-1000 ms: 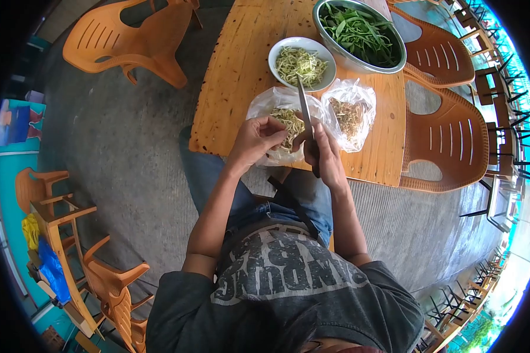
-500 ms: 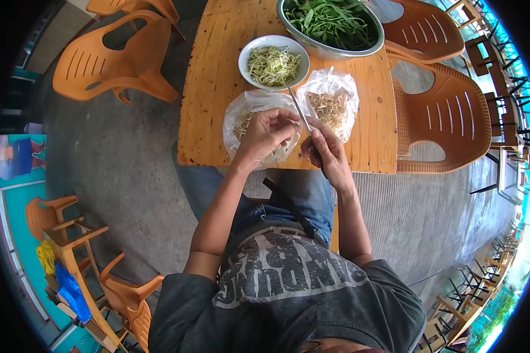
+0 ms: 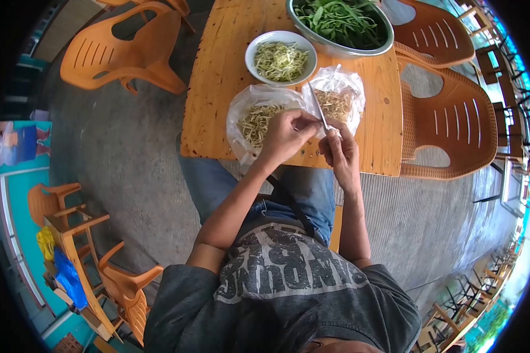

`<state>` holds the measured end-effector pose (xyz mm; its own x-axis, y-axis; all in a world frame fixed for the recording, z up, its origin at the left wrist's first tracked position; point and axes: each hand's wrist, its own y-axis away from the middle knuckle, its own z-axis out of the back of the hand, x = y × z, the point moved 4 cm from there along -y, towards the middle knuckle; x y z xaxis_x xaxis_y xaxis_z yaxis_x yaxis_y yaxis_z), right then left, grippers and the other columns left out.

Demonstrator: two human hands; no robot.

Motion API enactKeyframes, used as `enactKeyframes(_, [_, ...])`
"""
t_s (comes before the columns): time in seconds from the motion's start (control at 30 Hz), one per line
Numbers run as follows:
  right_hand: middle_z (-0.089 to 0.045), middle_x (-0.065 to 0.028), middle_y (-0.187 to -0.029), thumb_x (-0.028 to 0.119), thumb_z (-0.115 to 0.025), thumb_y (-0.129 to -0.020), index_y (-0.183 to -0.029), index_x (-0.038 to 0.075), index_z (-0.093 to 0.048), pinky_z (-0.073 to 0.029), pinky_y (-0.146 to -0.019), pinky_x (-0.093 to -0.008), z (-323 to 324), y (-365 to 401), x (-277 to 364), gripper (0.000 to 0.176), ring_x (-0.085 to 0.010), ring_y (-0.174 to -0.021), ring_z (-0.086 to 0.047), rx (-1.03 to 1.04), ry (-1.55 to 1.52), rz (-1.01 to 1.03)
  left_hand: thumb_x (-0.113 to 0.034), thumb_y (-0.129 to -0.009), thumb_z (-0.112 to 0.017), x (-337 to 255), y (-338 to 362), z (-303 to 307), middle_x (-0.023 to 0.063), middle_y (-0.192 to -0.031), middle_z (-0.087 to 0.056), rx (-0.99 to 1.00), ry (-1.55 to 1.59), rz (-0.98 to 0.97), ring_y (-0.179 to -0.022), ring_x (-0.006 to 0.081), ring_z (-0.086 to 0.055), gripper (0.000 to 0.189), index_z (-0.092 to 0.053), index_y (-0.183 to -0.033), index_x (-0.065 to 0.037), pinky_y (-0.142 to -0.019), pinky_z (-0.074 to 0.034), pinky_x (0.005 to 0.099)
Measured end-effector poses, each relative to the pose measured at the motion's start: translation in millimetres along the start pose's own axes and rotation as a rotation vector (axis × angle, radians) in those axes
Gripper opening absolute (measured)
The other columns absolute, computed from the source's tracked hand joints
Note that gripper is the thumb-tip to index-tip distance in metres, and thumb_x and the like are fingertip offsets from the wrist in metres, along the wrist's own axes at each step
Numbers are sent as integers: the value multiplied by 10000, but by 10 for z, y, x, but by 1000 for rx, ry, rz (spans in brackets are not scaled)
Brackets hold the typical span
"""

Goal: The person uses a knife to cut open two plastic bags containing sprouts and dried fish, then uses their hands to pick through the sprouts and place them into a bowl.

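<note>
Left hand (image 3: 289,133) pinched closed, contents unclear; right hand (image 3: 342,149) grips our knife (image 3: 318,105).
On our right, bare table (image 3: 382,120) reaches its edge.

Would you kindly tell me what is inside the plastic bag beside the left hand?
The bag holds a heap of pale sprouts. The left hand hides part of it, and whatever lies beneath the top sprouts is covered.
</note>
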<state>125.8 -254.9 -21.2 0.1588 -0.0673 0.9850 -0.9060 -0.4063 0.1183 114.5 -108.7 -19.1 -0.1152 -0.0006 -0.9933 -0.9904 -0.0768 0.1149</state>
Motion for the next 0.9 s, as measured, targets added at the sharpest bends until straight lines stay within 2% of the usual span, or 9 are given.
enactKeyframes(0.1, [-492,57,-659,233,-498,-985,-1200,88,-564,-266,-465,-165,4,-11,-52,268,-5,-539,-369,-46,1,30,-50,-841,-641,12,134,-123,77,-841,-694,46,-35,44,-748,110,-654,96,-672,-895,23,-696,-527,248])
enactKeyframes(0.2, [-464,66,-647,274,-524,-973,-1213,35,-554,-264,-464,-170,152,-44,49,340,-3,-545,-361,-153,66,-2,-80,-863,-644,61,329,-198,9,-789,-642,96,138,92,-672,63,-582,186,-641,-1019,21,-628,-483,216])
enactKeyframes(0.27, [-455,62,-604,307,-580,-939,-1127,12,-614,-236,-442,-215,242,-102,161,351,-23,-505,-346,-235,206,32,-109,-900,-603,60,474,-147,-10,-802,-587,139,248,178,-680,49,-535,202,-607,-1067,5,-618,-457,200])
enactKeyframes(0.33, [-492,37,-592,259,-636,-893,-1022,2,-657,-270,-437,-244,417,-243,101,288,-35,-490,-375,-252,691,50,-120,-920,-570,31,613,-6,-5,-817,-575,153,315,186,-701,53,-533,180,-601,-1055,-4,-628,-461,200])
enactKeyframes(0.43, [-540,15,-602,184,-646,-847,-940,-1,-675,-314,-442,-251,397,-314,128,209,-30,-505,-410,-328,976,167,-162,-946,-487,49,823,348,14,-824,-573,36,517,258,-712,86,-537,195,-584,-1032,-17,-642,-485,232])
enactKeyframes(0.53, [-568,-5,-616,114,-639,-818,-903,5,-680,-354,-461,-246,275,-296,214,145,-35,-513,-425,-396,866,293,-142,-925,-447,206,1000,800,28,-869,-561,-130,815,171,-758,96,-541,140,-551,-973,-61,-681,-485,246])
enactKeyframes(0.73, [-585,-81,-660,69,-664,-797,-890,0,-674,-397,-507,-254,-332,-302,395,116,-92,-545,-498,-238,763,304,-193,-913,-475,288,1081,1139,30,-818,-550,-327,936,159,-696,94,-505,127,-519,-899,-74,-628,-419,242])
enactKeyframes(0.8, [-614,-119,-703,84,-699,-768,-850,-4,-665,-432,-523,-296,-599,-378,332,125,-183,-547,-564,-77,821,495,-209,-925,-479,288,1055,1104,20,-813,-536,-304,913,162,-688,90,-496,134,-506,-887,-84,-615,-409,234])
enactKeyframes(0.9, [-636,-128,-748,154,-724,-747,-847,6,-672,-480,-578,-361,-809,-515,182,186,-294,-628,-625,23,968,417,-224,-925,-506,210,988,1000,11,-780,-533,-245,765,142,-651,78,-484,154,-507,-863,-83,-583,-397,222])
